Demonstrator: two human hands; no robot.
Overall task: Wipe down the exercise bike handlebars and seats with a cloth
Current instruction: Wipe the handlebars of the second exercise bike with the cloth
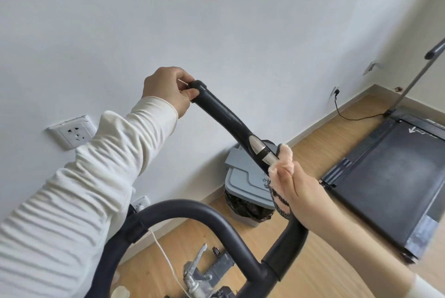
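A black exercise bike handlebar [224,117] rises up and to the left, with a silver sensor plate [258,147] partway down it. My left hand [168,90] grips its top end cap. My right hand [293,187] holds a peach cloth [285,158] with a dark edge, wrapped round the bar just below the silver plate. A second curved black bar [192,208] of the handlebar arches across the lower middle. The seat is not in view.
A grey lidded bin [245,182] with a black liner stands against the white wall. A black treadmill [390,177] lies on the wooden floor at right, its cord [349,117] plugged into a wall socket. Another socket [74,132] is at left.
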